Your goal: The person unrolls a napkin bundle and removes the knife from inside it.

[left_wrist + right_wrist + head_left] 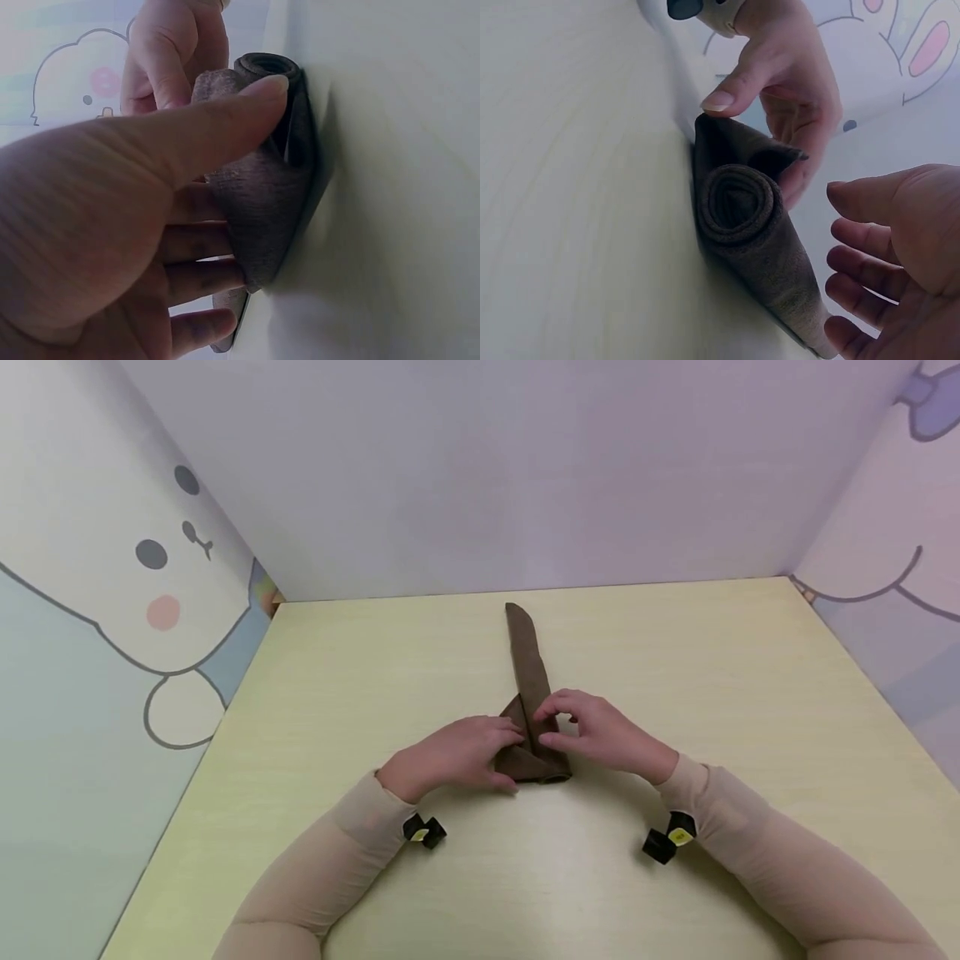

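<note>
A brown cloth (pixel 531 668) lies on the table, rolled into a long strip with a folded, pointed flap at its left. The coiled end of the roll (pixel 739 206) faces the person. My left hand (pixel 457 752) rests at the flap, its fingertips on the fabric and its thumb by the near edge. In the left wrist view the left thumb (pixel 225 124) crosses in front of the cloth, with fairly straight fingers beside it. My right hand (pixel 607 735) hovers at the right of the roll; the right wrist view shows its loosely bent fingers apart from the cloth.
The pale wooden table (pixel 360 652) meets a plain white wall (pixel 465 477) at the back. Side panels with cartoon animals (pixel 165 610) stand at left and right. A small black device sits on each wrist.
</note>
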Motion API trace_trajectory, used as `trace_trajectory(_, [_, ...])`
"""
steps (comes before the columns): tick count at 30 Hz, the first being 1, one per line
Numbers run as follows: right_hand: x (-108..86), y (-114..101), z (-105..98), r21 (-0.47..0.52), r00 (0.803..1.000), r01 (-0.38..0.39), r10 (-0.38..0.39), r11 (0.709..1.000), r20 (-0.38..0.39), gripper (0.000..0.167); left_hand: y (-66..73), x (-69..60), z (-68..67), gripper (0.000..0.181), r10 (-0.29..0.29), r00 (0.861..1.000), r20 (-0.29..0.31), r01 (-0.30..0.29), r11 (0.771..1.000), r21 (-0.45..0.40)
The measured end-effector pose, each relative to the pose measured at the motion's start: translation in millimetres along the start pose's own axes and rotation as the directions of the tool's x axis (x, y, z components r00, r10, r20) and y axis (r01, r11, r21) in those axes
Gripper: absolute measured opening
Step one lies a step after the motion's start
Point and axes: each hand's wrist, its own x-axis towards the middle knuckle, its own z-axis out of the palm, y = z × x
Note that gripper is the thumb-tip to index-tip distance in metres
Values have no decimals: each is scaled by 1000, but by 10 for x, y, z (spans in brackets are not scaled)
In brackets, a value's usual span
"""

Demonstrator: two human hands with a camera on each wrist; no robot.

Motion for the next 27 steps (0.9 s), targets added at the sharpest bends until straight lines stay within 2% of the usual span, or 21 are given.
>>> trace_trajectory(6, [-6, -22, 57, -62, 1000, -15, 16, 998, 8, 38, -38, -41, -31, 56, 7, 1000, -13, -7, 999, -44])
trace_trajectory(9, [5, -55, 95, -77, 1000, -7, 9, 997, 29, 44, -50, -78, -66, 52, -16, 1000, 4, 17, 997, -79])
trace_trajectory(15, [40, -92, 199, -134, 992, 90, -77, 987, 95, 56, -67, -150, -114, 55, -65, 997, 47, 70, 991, -117])
trace_trajectory(20, [33, -100, 246, -147, 987, 100, -80, 984, 137, 62, -83, -175, -122, 55, -66, 996, 54, 73, 988, -136])
trace_trajectory(27, [25, -81, 264, -199, 987, 109, -82, 974, 138, 60, -112, -207, -157, 59, -107, 990, 88, 119, 983, -142])
